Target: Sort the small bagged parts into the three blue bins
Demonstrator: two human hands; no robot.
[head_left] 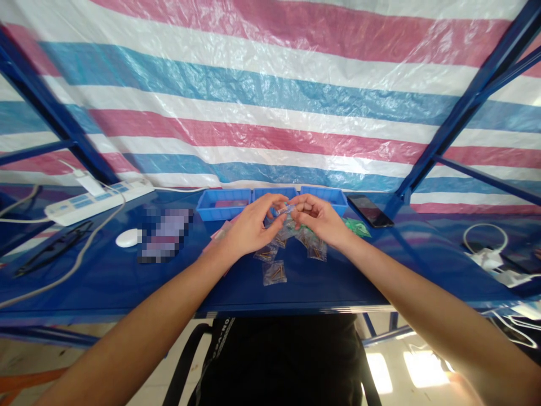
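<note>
My left hand (252,224) and my right hand (319,219) meet above the blue table (105,276), fingers pinched together on a small clear plastic bag (286,209) held between them. Under and in front of the hands lie several small clear bags with brownish parts inside (274,272), spread on the table top. Two blue plastic bins (224,203) stand just behind the hands.
A white power strip (95,200) with cables lies at the back left, a white round object (129,237) and black tweezers (51,248) near it. A dark phone (371,211) rests at the back right, a white cable and charger (486,256) farther right. A striped tarp hangs behind.
</note>
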